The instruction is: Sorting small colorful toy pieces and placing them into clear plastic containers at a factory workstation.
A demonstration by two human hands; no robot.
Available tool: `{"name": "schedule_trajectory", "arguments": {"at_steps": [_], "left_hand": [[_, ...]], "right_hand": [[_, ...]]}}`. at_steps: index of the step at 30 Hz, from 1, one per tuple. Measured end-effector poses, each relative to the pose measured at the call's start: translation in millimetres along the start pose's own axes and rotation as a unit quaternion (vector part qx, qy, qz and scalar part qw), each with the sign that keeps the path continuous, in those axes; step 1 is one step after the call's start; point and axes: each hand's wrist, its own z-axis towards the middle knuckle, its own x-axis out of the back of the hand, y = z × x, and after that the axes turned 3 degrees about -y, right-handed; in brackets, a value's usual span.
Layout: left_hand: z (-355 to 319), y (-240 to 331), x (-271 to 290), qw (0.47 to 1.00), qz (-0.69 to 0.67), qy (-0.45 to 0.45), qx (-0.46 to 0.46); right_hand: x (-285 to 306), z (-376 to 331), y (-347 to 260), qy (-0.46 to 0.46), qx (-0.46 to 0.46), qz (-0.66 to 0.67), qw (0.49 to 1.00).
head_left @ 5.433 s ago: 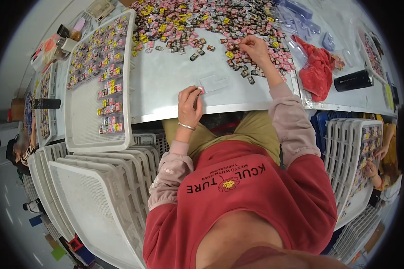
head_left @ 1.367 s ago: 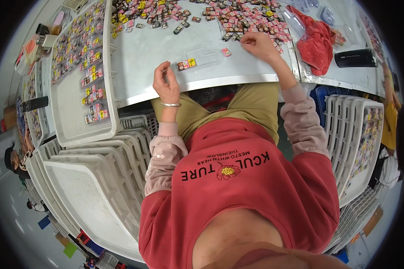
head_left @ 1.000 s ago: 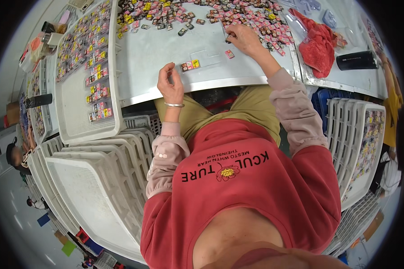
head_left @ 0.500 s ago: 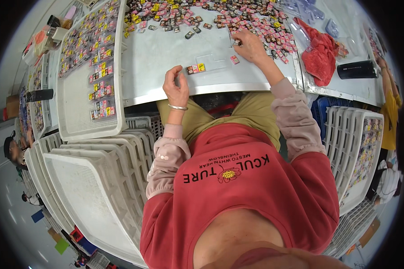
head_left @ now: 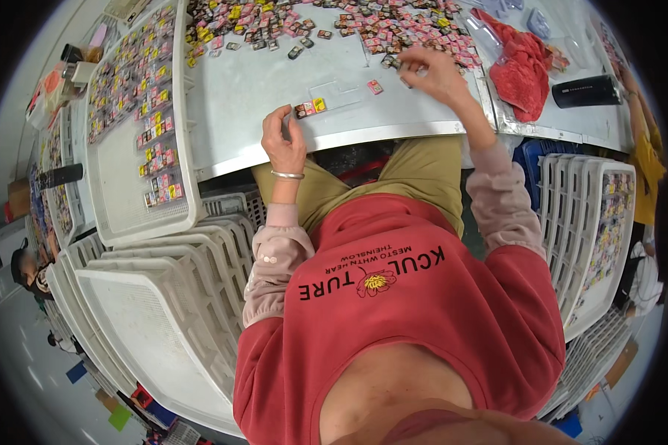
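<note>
White worktable [head_left: 237,111] bears a clear tray [head_left: 341,96], small blocks [head_left: 309,108] at its left end. Left hand [head_left: 283,141], half-open and empty, is just beside them. Right hand [head_left: 439,76] is curled near the loose pile [head_left: 419,33]; its grip I cannot tell.

Pink, black and yellow pieces [head_left: 423,31] speckle the top centre. The cloth [head_left: 523,83] at upper right is red, the upper-left tray [head_left: 119,182] white.

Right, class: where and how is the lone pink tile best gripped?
Probably grip the pink tile by opposite edges, from above and its right: it lies small and flat, apart from the pile, with the clear tray on its left.
</note>
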Motion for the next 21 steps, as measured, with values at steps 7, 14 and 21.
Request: {"name": "schedule_trajectory", "arguments": {"at_steps": [7,14,21], "left_hand": [[-1,6,-3,0.998,0.046,-0.03,-0.031],[0,9,-4,0.997,0.058,-0.031,-0.034],[3,22,-9,0.976,0.162,-0.094,-0.108]], "right_hand": [[-51,-43,-17,0.027,0.057,-0.101,0.993],[-13,-41,15,0.238,0.041,-0.089,0.966],[16,-59,66,0.23,-0.072,-0.205,0.949]]}}
